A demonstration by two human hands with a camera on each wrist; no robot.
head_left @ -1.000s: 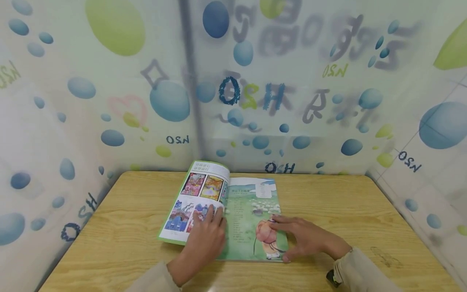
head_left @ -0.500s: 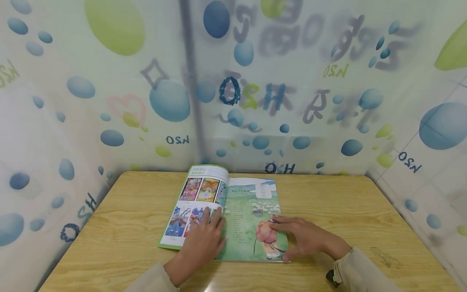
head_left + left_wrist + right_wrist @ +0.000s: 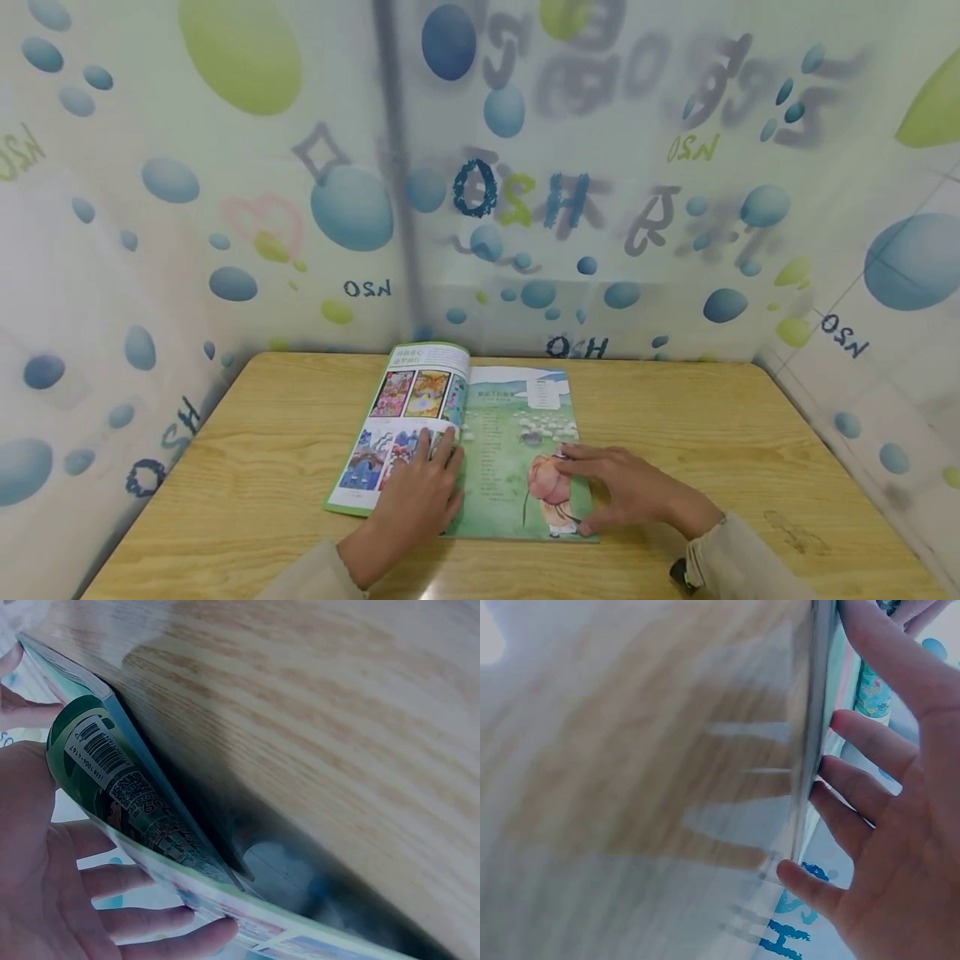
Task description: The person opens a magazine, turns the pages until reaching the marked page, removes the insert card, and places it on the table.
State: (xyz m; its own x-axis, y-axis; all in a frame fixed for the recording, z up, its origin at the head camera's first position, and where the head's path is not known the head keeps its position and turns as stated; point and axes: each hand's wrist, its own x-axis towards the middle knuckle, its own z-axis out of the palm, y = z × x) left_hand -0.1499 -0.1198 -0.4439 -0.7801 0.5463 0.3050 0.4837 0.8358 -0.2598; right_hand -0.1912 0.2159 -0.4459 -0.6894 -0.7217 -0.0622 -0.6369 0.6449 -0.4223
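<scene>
An open magazine (image 3: 498, 479) lies on the wooden table, its right page green with a large pink flower. Printed pictures fill the left page (image 3: 375, 433), which bows up near the spine. My left hand (image 3: 420, 492) rests with fingers extended on that left page, close to the spine. Beneath it, the left wrist view shows the green outer cover (image 3: 112, 772) with a barcode, curving up off the tabletop. My right hand (image 3: 630, 483) touches the right page's outer edge, fingertips on the paper and thumb by the lower corner. In the right wrist view its fingers (image 3: 855, 780) are spread along that edge.
The wooden table (image 3: 690, 408) reaches back to a pale curtain (image 3: 645, 167) printed with blue and green bubbles and mirrored lettering. The curtain also encloses both sides. A dark band (image 3: 681, 575) shows at the right sleeve's cuff.
The magazine's left side has sunk lower toward the table, and my left hand has shifted slightly down and left with it. The right hand has stayed at the right page's edge.
</scene>
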